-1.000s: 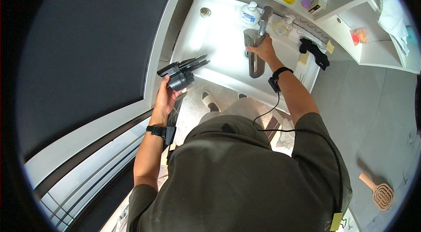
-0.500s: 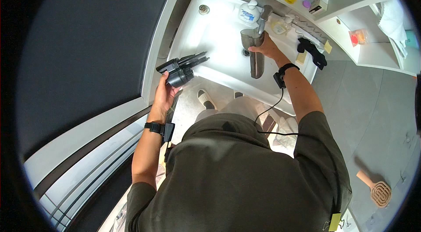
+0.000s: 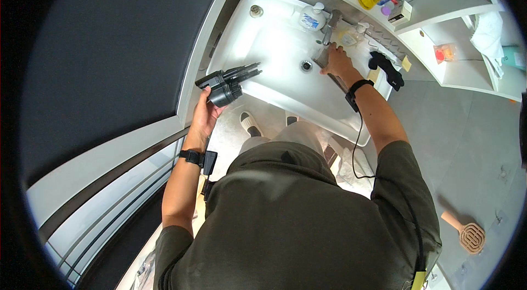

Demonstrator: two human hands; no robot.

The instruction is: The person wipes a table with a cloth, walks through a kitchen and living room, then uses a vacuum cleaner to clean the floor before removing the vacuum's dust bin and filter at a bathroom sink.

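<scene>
Under your right hand (image 3: 339,64), clamped by its fingers, is a grey translucent container (image 3: 320,59). Your left hand (image 3: 206,116) has its fingers around a black cylindrical device (image 3: 224,94).

Left forearm (image 3: 184,183): bare, points forward, slants slightly inward. Left hand (image 3: 206,117): closed in grip, thumb (image 3: 206,94) extended forward. Right forearm (image 3: 380,114): bare, reaches farther forward, slants inward. Right hand (image 3: 339,64): back uppermost, fingers (image 3: 333,49) bent in grip. Hands well apart.

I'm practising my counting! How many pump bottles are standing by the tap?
2: a white bottle just left of the tap, and a clear bottle just right of it.
</scene>
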